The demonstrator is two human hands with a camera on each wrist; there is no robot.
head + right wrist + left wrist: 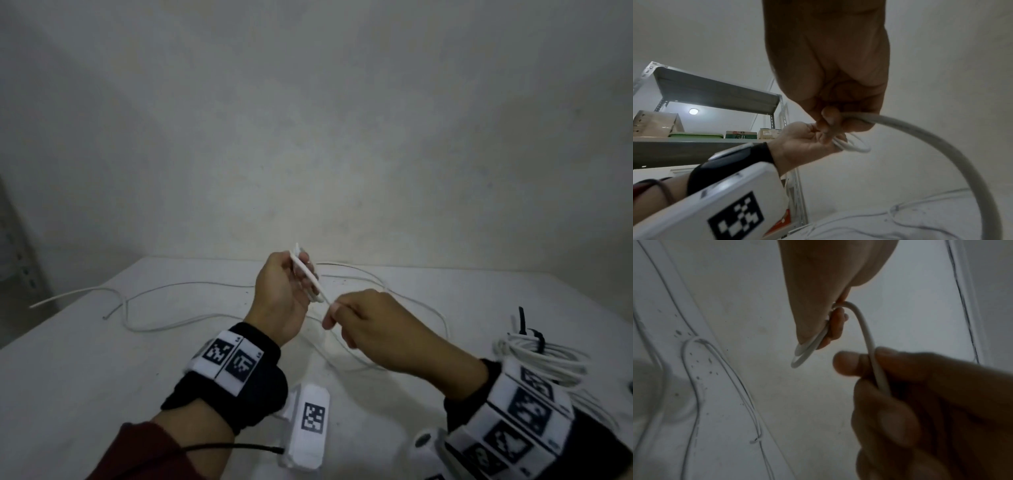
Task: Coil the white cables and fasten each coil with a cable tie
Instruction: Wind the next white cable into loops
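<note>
A long white cable (164, 287) lies in loose curves across the white table (85, 370). My left hand (284, 294) is raised above the table and grips a small coil (308, 277) of that cable, its loops (803, 353) sticking out below the fingers. My right hand (359, 322) sits just right of it and pinches the cable's running strand (877, 374) between thumb and fingers. From that pinch the strand (931, 133) arcs down to the table. A finished white coil (544, 356) bound with a black cable tie (529, 330) lies at the right.
A metal shelving rack (715, 97) with boxes stands to the left of the table. A plain wall (308, 120) rises right behind the table's far edge. Loose cable loops (411, 308) lie under and beyond my hands.
</note>
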